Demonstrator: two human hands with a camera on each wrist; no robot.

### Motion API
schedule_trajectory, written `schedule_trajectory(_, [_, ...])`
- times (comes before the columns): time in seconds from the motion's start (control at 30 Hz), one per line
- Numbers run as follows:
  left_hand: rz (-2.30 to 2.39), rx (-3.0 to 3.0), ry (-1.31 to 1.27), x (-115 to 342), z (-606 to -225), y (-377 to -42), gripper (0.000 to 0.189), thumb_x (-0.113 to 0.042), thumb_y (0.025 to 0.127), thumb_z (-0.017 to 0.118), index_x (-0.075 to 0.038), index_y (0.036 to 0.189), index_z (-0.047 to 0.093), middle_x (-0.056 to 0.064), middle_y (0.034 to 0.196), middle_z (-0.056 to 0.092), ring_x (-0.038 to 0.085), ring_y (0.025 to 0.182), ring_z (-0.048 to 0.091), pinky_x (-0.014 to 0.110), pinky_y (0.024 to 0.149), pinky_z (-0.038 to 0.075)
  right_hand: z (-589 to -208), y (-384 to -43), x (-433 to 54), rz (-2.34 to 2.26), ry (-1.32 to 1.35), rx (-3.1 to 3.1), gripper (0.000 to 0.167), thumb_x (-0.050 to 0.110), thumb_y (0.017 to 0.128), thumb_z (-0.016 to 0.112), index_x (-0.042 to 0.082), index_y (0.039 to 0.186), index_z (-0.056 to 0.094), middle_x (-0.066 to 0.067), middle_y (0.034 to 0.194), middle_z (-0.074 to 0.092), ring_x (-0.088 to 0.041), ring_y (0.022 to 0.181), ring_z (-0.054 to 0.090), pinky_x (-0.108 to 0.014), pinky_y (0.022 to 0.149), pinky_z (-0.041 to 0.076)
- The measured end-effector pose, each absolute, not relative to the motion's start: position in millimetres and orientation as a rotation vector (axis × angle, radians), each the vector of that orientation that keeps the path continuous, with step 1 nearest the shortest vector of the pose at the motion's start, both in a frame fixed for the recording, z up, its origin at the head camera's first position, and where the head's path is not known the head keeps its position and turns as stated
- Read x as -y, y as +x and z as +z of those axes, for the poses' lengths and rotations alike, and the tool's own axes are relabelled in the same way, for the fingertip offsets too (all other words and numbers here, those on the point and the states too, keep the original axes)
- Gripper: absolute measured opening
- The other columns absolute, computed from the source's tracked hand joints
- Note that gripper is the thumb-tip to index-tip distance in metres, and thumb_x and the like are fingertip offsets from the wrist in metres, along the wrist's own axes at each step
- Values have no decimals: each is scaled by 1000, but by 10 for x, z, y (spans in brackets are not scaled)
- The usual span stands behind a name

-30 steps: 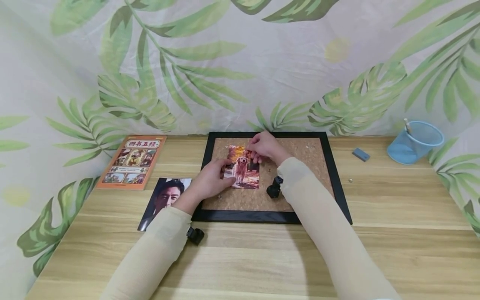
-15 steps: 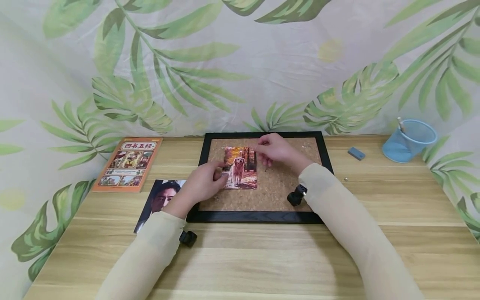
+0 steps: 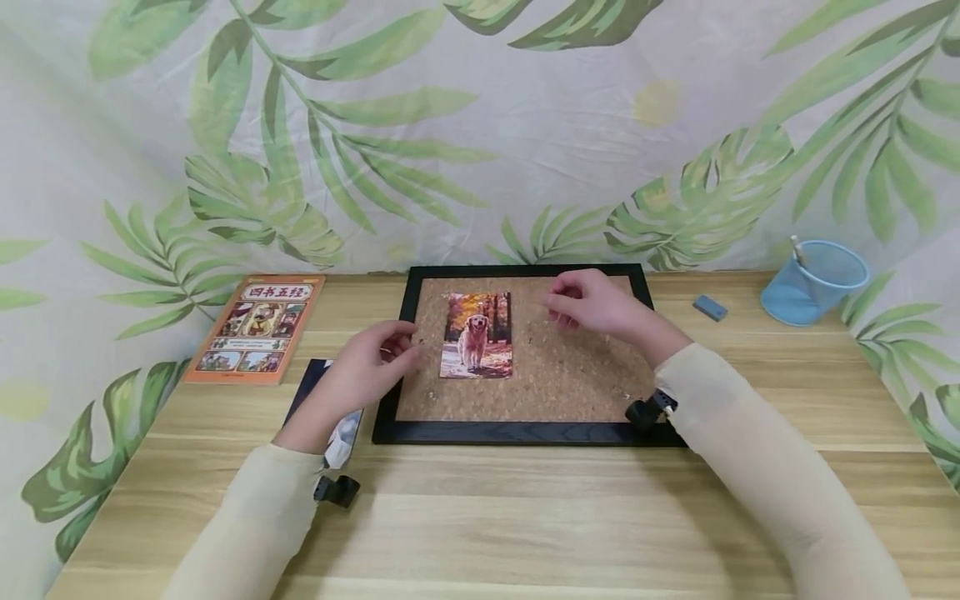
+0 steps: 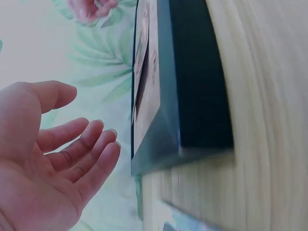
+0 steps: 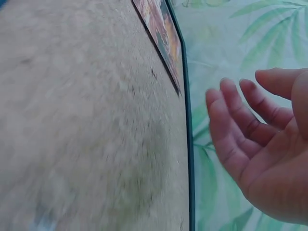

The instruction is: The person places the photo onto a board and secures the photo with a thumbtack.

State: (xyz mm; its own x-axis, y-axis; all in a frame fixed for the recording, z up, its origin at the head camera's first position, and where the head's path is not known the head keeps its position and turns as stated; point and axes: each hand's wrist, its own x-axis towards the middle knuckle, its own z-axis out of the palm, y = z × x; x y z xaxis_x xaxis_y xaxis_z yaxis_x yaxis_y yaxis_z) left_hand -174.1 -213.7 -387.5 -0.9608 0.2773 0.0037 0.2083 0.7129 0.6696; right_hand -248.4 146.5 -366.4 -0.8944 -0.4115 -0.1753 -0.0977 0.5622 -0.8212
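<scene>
A dog photo (image 3: 476, 337) lies on the left half of a black-framed cork board (image 3: 570, 375). My left hand (image 3: 367, 367) hovers just past the board's left edge, fingers loosely bent around nothing. In the left wrist view that left hand (image 4: 57, 149) shows a bare palm beside the black frame (image 4: 197, 77). Over the right part of the cork, my right hand (image 3: 588, 304) is raised with relaxed fingers. The right wrist view shows the right hand (image 5: 260, 139) holding nothing, the dog photo (image 5: 161, 38) apart from it. Part of a portrait photo (image 3: 343, 437) shows beneath my left wrist.
An orange comic-style book (image 3: 258, 329) lies at the back left. To the right of the board are a small blue block (image 3: 710, 307) and a blue mesh pen cup (image 3: 813, 283) with a stick in it. Small clear pins (image 3: 627, 395) dot the cork. A patterned cloth hangs behind.
Both hands have left the dog photo, the left moving left off the board and the right moving right over the cork. The photo stays in place on the board.
</scene>
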Motion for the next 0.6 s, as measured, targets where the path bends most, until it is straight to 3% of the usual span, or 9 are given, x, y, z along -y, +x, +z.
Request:
schedule_trajectory(0.2, [1095, -2845, 338, 2347, -3841, -1628, 46, -22, 109, 64, 3, 147, 60, 17, 120, 70, 30, 109, 68, 51, 99, 57, -3649, -2288, -1810, -1281, -468, -2515, 27, 21, 112, 59, -2, 120, 71, -25, 117, 75, -39, 105, 73, -50, 92, 61])
schedule_trajectory(0.4, [1022, -2872, 312, 2587, -3842, -1498, 49, -22, 108, 67, 5, 147, 59, 18, 119, 69, 27, 103, 68, 38, 88, 55, -3629, -2106, -2181, -1311, -425, -2574, 29, 22, 113, 58, -4, 121, 69, -25, 114, 74, -29, 96, 72, -36, 82, 62])
schedule_trajectory(0.6, [920, -2854, 224, 2814, -3872, -1394, 51, -22, 108, 65, 8, 148, 56, 17, 115, 68, 22, 96, 64, 34, 81, 51, -3669, -1950, -2537, -1273, -304, -2627, 32, 26, 113, 59, -3, 124, 68, -18, 109, 74, -23, 87, 69, -33, 73, 59])
